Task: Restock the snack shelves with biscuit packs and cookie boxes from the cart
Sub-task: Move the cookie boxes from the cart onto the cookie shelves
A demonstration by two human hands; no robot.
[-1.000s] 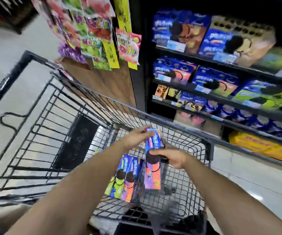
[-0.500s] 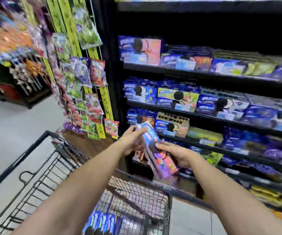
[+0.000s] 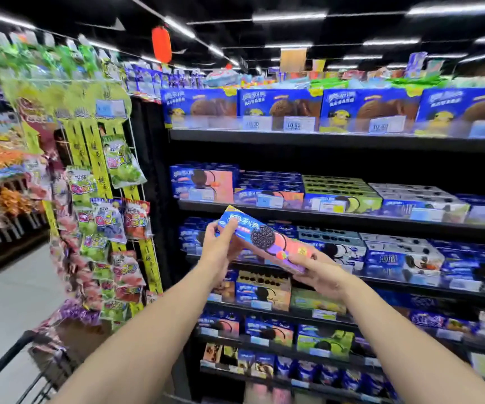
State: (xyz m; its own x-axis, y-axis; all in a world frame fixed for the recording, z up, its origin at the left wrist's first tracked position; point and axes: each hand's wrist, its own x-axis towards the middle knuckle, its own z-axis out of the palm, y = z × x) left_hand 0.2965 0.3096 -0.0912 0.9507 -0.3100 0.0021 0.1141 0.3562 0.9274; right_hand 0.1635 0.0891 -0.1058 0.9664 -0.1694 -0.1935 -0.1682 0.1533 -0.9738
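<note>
Placing step rn: my left hand [image 3: 221,253] and right hand [image 3: 321,277] have fingers curled round the cookie box [image 3: 264,240], tilted just in front of the snack shelves [image 3: 352,221]; next prob needs leveling + sliding in by the pink boxes [image 3: 215,183].

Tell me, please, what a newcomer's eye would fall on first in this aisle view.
First, the blue-and-pink cookie box held tilted at centre, with the left hand gripping its upper end and the right hand holding its lower end. Next, the row of large blue boxes along the top shelf, and the bright candy bags hanging at the left.
</note>
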